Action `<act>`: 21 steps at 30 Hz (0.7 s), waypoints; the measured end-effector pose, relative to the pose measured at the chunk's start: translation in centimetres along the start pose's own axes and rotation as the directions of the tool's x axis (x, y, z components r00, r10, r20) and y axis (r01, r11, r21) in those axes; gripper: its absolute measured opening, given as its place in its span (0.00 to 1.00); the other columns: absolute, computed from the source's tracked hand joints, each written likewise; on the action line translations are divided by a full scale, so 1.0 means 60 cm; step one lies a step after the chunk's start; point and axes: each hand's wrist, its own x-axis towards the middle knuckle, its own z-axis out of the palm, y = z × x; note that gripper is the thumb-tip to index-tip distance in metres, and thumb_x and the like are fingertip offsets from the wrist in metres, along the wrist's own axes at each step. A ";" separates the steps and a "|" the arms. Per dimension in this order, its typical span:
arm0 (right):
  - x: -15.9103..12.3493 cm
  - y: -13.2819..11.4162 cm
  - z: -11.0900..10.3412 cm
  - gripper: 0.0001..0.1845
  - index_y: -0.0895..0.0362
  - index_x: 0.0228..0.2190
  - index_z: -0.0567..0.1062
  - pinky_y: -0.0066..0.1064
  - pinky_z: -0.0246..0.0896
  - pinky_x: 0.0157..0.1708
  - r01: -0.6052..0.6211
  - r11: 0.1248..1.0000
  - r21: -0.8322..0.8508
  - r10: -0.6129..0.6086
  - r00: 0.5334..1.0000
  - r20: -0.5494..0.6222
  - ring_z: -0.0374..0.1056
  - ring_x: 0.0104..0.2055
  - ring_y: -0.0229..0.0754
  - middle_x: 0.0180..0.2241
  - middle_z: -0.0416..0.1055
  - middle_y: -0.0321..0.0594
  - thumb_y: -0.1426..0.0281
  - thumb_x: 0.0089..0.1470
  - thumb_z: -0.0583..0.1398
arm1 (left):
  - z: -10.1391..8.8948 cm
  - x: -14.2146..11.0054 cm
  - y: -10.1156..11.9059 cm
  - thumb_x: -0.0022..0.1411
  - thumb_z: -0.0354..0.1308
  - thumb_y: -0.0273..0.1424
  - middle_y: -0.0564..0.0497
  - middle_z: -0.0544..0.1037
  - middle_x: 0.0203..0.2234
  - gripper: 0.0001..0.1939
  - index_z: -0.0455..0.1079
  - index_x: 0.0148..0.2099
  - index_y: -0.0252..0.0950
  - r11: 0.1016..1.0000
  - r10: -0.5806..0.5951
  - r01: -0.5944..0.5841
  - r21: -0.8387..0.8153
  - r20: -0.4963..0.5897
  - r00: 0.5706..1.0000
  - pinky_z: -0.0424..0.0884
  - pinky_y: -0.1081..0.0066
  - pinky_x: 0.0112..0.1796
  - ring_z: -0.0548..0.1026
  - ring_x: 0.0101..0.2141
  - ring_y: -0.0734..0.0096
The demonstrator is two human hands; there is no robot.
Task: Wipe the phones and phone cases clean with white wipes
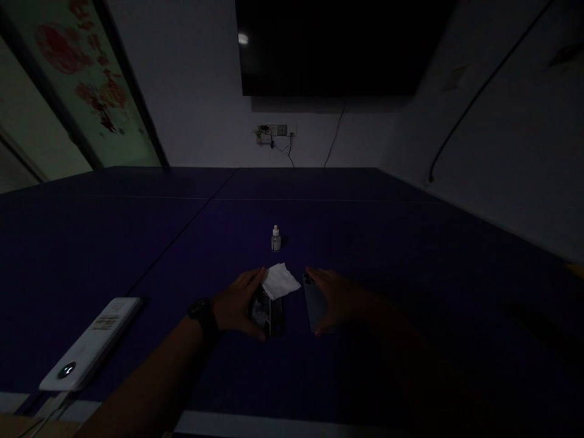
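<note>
In the middle of the dark blue table [173, 359], two smartphones lie side by side. My left hand [236, 302], with a black watch on its wrist, spans the left edge of a dark smartphone [276, 316], fingers at the far end and thumb at the near end. A white wipe [280, 281] covers that phone's far part and touches my left fingertips. My right hand [340, 298] grips a grey-blue smartphone [314, 303] from its right side. That phone lies back up, camera lenses at its far left corner; my hand hides its right part. Beyond the wipe stands a small white-capped dropper bottle [275, 241].
A white power bank [93, 344] with a cable lies at the near left of the table. A dark screen [337, 48] hangs on the far wall above sockets [274, 131] and cords. The room is dim, and the right side is in shadow.
</note>
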 end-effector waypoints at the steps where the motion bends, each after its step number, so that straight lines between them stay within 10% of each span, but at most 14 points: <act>1: -0.005 0.010 -0.007 0.82 0.64 0.72 0.44 0.60 0.41 0.71 -0.034 0.999 0.010 0.034 0.999 0.018 0.38 0.74 0.71 0.73 0.41 0.62 0.42 0.29 0.75 | -0.001 0.000 0.000 0.37 0.71 0.64 0.29 0.42 0.74 0.81 0.24 0.77 0.39 1.000 -0.005 0.005 -0.004 0.003 1.000 0.54 0.37 0.64 0.47 0.70 0.30; 6: -0.012 0.037 -0.022 0.79 0.62 0.72 0.45 0.61 0.37 0.72 -0.063 0.998 0.029 0.063 0.998 -0.027 0.38 0.75 0.70 0.73 0.42 0.62 0.44 0.31 0.75 | 0.001 0.003 -0.002 0.36 0.71 0.65 0.27 0.42 0.73 0.83 0.24 0.77 0.35 1.000 -0.022 0.022 -0.014 -0.002 1.000 0.52 0.37 0.65 0.46 0.71 0.29; 13: 0.053 -0.052 0.037 0.44 0.58 0.68 0.61 0.50 0.43 0.73 0.408 0.913 -0.014 -0.401 0.889 -0.223 0.45 0.75 0.55 0.72 0.52 0.52 0.49 0.60 0.63 | 0.016 0.011 -0.011 0.39 0.68 0.66 0.25 0.39 0.73 0.82 0.21 0.76 0.33 1.000 0.016 -0.016 0.009 -0.019 1.000 0.44 0.32 0.66 0.43 0.71 0.27; 21: 0.109 -0.035 0.069 0.25 0.58 0.65 0.66 0.44 0.55 0.70 0.402 0.915 -0.037 -0.395 0.871 -0.293 0.56 0.71 0.46 0.68 0.61 0.48 0.68 0.71 0.50 | 0.016 0.014 -0.014 0.37 0.69 0.67 0.24 0.39 0.73 0.83 0.24 0.77 0.30 1.000 -0.003 0.003 0.001 -0.021 1.000 0.45 0.36 0.67 0.43 0.71 0.29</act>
